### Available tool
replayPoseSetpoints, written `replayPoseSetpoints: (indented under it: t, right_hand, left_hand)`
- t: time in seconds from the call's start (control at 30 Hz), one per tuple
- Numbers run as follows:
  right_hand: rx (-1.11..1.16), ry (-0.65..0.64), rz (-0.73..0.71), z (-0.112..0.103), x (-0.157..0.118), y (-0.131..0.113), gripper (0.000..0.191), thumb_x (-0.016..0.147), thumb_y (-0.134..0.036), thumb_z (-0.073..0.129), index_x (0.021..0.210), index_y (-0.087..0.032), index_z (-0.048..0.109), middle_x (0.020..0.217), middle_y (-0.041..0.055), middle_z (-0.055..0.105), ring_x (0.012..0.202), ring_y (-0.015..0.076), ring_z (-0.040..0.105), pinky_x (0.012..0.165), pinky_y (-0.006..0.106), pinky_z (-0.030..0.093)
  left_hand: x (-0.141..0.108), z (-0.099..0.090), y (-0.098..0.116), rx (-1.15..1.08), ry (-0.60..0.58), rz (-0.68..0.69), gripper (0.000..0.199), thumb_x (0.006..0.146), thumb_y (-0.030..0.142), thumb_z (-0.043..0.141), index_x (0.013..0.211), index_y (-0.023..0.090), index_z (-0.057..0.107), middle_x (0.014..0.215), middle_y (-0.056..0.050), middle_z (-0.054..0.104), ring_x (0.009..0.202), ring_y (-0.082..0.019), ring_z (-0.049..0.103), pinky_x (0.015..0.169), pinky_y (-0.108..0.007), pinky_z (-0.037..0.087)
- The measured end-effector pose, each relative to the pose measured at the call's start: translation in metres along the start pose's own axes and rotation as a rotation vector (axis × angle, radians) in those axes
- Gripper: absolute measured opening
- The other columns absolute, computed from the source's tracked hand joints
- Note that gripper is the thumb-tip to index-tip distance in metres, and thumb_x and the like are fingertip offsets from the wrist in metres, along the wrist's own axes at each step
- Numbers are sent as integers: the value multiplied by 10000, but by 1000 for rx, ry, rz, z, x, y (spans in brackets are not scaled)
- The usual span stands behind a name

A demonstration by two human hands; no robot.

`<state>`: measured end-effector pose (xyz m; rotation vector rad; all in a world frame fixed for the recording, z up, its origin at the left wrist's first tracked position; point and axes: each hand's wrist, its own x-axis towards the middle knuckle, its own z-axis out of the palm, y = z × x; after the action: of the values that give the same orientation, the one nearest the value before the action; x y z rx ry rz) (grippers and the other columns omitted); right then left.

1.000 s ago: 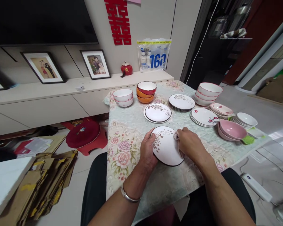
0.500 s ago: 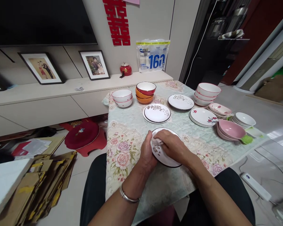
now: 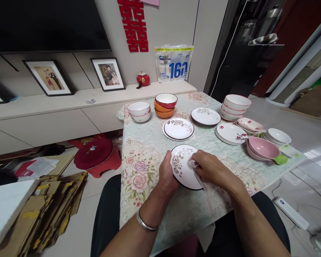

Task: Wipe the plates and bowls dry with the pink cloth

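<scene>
Over the near tabletop (image 3: 147,144), a plate (image 3: 184,174) in left hand (image 3: 167,174), under cloth (image 3: 193,164) in right hand (image 3: 211,165); behind, a plate stack (image 3: 178,129); far left, two bowl stacks (image 3: 139,111); far right, stacked bowls (image 3: 235,107).

Blue "160" on plastic bag (image 3: 173,66); red "囍" sign (image 3: 135,26) on wall (image 3: 173,21).

Open tablecloth (image 3: 139,167) left, plate stack (image 3: 178,130) ahead

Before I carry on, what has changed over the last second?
The right hand moved the cloth from the right rim of the white plate to its upper left, then partway back, to just right of the middle. Nothing was let go: the left hand still holds the plate's left edge. The stacked bowls and stacked plates stayed put.
</scene>
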<state>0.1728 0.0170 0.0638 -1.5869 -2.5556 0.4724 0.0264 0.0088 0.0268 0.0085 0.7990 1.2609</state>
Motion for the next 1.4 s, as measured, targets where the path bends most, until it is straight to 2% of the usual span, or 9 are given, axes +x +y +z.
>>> replayPoseSetpoints:
  t: [0.2,0.33,0.47,0.63,0.7,0.87,1.03,1.27,1.4]
  right_hand:
    - [195,125,-206,15,18,-26,224,831,-41,527,950,-184,651,998,67,646,941,195,561,812,284,401]
    - [124,256,-65,23,32,-11,224,893,-78,503,1049,-162,641,1051,100,645,1028,222,548,847,296,397]
    - [-125,161,174,13,19,2,188,891,-79,471,951,-130,642,962,132,636,871,230,579,693,300,362]
    - [-28,27,18,2,6,-3,89,834,-116,563,838,-178,627,889,64,653,779,185,582,653,271,340]
    - [74,85,-12,4,11,-3,118,835,-121,578,905,-187,646,948,58,666,855,186,597,711,259,373]
    - [123,358,158,25,32,2,236,868,-115,550,1079,-155,648,1065,121,666,999,234,602,854,311,427]
    - [314,374,-206,31,31,-11,316,850,-70,520,1117,-188,642,1122,97,667,1067,217,590,919,329,446]
    - [460,-55,-467,4,10,-11,394,720,39,505,948,-229,684,951,-9,696,905,153,622,817,263,448]
    - [427,113,-404,14,18,-12,354,769,10,525,991,-221,676,979,15,679,923,166,607,824,277,443]
  left_hand:
    - [0,0,0,-30,4,-18,367,928,374,473,902,89,703,822,-111,752,933,-270,713,930,-394,528]
    - [0,0,1,-21,25,2,350,935,346,460,966,94,699,871,-106,762,947,-265,715,926,-401,534]
    - [0,1,1,15,28,1,383,940,360,443,985,78,697,920,-127,765,992,-283,706,936,-422,531]
    - [0,2,0,-2,-30,10,407,947,367,425,984,67,698,935,-145,764,1022,-287,697,959,-422,520]
    - [-1,2,0,-10,-47,4,416,954,364,407,978,68,699,948,-150,763,1026,-285,695,966,-423,515]
    - [-2,2,-1,1,-42,7,384,951,362,429,980,93,702,977,-126,763,1021,-268,696,975,-404,510]
    - [1,-2,0,-31,-24,12,351,936,371,469,912,112,704,856,-95,758,914,-246,713,936,-375,521]
    - [1,0,2,-19,-44,41,425,914,429,469,850,82,706,794,-114,738,819,-266,700,866,-391,529]
    - [1,-1,2,-11,-87,1,456,906,467,479,865,75,708,806,-130,737,863,-281,701,871,-398,527]
